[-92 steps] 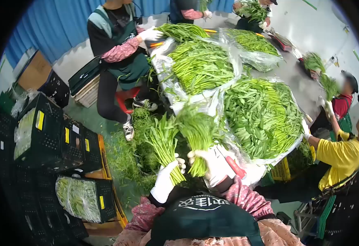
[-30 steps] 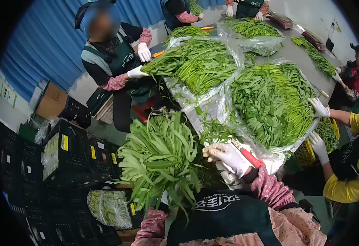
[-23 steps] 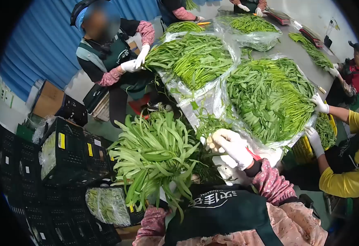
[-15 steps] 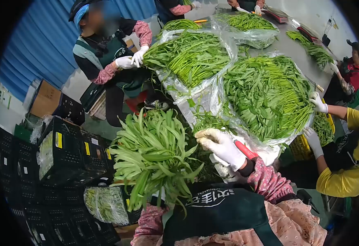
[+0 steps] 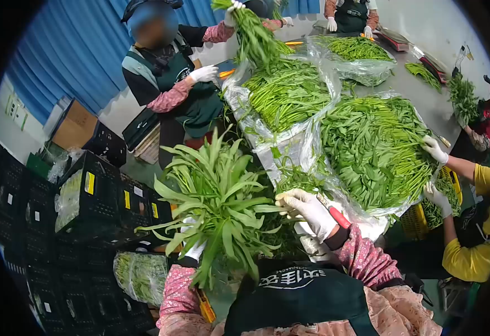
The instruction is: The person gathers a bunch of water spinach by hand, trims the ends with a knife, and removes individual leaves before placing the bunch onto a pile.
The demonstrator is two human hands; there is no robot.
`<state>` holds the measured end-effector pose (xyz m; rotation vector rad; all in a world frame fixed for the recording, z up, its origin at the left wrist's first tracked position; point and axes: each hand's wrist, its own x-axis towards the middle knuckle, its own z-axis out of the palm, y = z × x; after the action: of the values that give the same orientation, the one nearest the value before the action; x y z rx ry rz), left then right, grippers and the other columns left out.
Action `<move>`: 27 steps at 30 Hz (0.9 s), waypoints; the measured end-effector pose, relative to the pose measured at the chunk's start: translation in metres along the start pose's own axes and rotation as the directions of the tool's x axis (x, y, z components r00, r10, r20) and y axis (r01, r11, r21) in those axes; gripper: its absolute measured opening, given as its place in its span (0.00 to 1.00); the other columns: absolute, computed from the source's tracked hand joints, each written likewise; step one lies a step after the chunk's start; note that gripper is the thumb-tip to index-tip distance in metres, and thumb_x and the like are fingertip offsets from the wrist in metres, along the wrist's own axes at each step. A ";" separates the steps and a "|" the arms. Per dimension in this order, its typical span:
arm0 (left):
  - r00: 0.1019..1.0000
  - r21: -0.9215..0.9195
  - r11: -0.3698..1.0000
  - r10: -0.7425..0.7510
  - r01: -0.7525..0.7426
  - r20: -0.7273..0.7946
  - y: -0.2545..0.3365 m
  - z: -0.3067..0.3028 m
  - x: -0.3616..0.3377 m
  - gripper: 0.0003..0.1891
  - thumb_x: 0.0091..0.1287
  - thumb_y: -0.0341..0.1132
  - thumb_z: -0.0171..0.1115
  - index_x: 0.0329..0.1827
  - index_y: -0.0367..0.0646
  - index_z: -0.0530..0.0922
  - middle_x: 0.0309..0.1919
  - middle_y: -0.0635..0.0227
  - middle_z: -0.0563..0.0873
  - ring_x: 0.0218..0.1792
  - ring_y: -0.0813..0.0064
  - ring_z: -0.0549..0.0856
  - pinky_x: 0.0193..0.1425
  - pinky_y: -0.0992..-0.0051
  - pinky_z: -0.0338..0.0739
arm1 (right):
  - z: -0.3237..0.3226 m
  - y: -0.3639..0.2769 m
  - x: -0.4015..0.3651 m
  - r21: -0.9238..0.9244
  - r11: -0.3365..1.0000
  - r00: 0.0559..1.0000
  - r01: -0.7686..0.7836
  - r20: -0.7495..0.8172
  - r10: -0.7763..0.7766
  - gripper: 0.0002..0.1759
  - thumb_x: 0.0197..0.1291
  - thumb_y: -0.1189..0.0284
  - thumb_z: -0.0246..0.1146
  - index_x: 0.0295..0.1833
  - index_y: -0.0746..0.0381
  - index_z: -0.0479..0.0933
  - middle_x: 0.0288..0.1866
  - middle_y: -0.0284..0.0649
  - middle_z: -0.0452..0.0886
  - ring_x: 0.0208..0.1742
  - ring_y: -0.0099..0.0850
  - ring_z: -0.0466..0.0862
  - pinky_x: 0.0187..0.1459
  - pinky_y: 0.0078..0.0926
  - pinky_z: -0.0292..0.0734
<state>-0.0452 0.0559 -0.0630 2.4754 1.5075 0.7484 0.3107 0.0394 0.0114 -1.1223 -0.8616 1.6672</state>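
A large bunch of long-leaved greens, like water spinach, is held upright in my gloved left hand, whose fingers are mostly hidden behind the leaves. To its right, my gloved right hand has its fingers curled together, with a leaf tip of the bunch reaching the fingertips. What they pinch, if anything, I cannot tell. Just beyond this hand, a red-handled tool lies at the table edge. Loose green sprigs lie past my fingers.
Big heaps of greens sit on plastic sheeting on the metal table. A co-worker lifts a bunch at the far left; another in yellow sleeves touches the nearest heap. Dark crates are stacked at left.
The co-worker across the table has raised a bunch of greens. My bunch has tilted slightly, showing more of my left glove. My right hand stays beside it.
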 end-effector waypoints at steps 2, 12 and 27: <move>1.000 0.011 1.000 0.008 -0.008 0.003 -0.003 0.000 0.003 0.13 0.61 0.29 0.70 0.48 0.38 0.84 0.42 0.59 0.88 0.43 0.64 0.87 0.50 0.68 0.81 | -0.003 -0.004 0.001 -0.067 0.993 0.993 0.101 -0.049 -0.105 0.12 0.72 0.68 0.59 0.53 0.63 0.82 0.43 0.32 0.86 0.38 0.16 0.79 0.37 0.14 0.72; 0.998 0.044 0.997 0.056 -0.056 0.004 -0.016 0.004 0.014 0.12 0.61 0.29 0.70 0.47 0.38 0.85 0.42 0.59 0.89 0.42 0.63 0.88 0.49 0.68 0.81 | 0.037 -0.097 -0.007 -0.745 0.075 0.381 0.663 0.249 -0.890 0.18 0.56 0.72 0.70 0.53 0.58 0.83 0.51 0.41 0.82 0.54 0.42 0.79 0.56 0.38 0.74; 0.995 0.069 0.993 0.095 -0.094 -0.009 -0.023 0.012 0.015 0.11 0.60 0.30 0.70 0.46 0.39 0.86 0.40 0.58 0.89 0.41 0.62 0.88 0.48 0.68 0.81 | 0.048 -0.073 0.008 -0.788 0.090 0.517 0.609 0.308 -0.799 0.36 0.48 0.56 0.75 0.64 0.52 0.79 0.62 0.42 0.75 0.64 0.44 0.73 0.65 0.41 0.65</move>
<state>-0.0520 0.0817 -0.0771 2.6128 1.4522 0.7406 0.2867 0.0682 0.0910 -1.0981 -1.8265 0.1531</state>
